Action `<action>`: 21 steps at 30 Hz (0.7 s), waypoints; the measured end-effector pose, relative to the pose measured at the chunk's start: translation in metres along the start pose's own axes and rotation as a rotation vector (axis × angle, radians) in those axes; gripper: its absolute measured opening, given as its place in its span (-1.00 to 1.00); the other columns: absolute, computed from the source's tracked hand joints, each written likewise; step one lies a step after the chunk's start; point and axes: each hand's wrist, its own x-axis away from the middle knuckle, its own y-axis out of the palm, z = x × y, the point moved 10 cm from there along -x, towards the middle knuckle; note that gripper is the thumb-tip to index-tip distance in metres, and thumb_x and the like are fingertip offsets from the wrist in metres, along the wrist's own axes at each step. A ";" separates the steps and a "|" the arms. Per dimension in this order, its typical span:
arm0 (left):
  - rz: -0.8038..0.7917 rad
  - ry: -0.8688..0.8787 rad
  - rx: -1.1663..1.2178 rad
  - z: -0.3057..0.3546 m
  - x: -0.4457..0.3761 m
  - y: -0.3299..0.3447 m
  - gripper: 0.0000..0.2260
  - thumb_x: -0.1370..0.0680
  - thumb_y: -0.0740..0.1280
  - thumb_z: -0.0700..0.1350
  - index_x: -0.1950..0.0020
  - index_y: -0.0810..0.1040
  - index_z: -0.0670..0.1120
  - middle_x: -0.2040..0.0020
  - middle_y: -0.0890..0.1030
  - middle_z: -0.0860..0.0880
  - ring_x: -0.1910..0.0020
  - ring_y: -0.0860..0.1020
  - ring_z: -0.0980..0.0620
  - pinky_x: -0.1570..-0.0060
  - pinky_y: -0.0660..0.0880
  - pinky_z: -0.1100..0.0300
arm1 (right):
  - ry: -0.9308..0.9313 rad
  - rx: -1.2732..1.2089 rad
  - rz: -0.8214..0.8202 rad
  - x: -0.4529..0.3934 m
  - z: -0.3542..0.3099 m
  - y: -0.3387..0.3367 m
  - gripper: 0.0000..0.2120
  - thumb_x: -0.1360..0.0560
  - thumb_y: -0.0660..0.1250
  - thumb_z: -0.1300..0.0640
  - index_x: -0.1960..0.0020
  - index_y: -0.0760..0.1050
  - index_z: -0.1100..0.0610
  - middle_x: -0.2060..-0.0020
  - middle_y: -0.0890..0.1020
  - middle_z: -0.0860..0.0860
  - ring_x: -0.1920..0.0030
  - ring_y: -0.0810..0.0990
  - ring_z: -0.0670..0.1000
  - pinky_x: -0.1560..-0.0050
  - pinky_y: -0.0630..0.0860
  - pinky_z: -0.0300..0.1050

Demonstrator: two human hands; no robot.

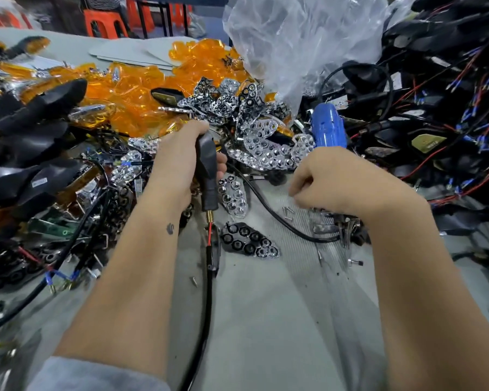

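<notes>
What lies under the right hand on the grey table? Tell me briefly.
Beneath the curled fingers of the right hand, small silver screws lie scattered on the grey table, and a black cable runs past. The hand covers whether a screw is already pinched.

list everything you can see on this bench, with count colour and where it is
held housing: one, black, brass thread and red wire below, centre
screws: several, silver, right of centre
screwdriver: one, blue, behind the screws
cable: one, black, curving across the centre
reflectors: many, chrome, heaped at centre
dark reflector: one, black, flat below the held housing
lenses: many, orange, heap at upper left
bag: one, clear, top centre
loose housings: many, black, left edge
wired housings: many, black with red and blue wires, right edge
stool: one, orange, top left
table: one, grey, foreground
left hand: grips the held housing
right hand: fingers curled, over the screws
</notes>
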 end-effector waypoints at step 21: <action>-0.392 -0.158 0.339 -0.020 0.028 0.069 -0.58 -0.65 0.15 0.19 0.13 0.54 -0.12 0.30 0.59 -0.08 0.42 0.54 -0.01 0.48 0.47 0.23 | -0.060 -0.146 0.186 -0.006 -0.023 0.000 -0.94 -0.55 0.27 0.10 0.09 0.44 0.06 0.25 0.55 -0.03 0.21 0.51 0.04 0.22 0.47 -0.05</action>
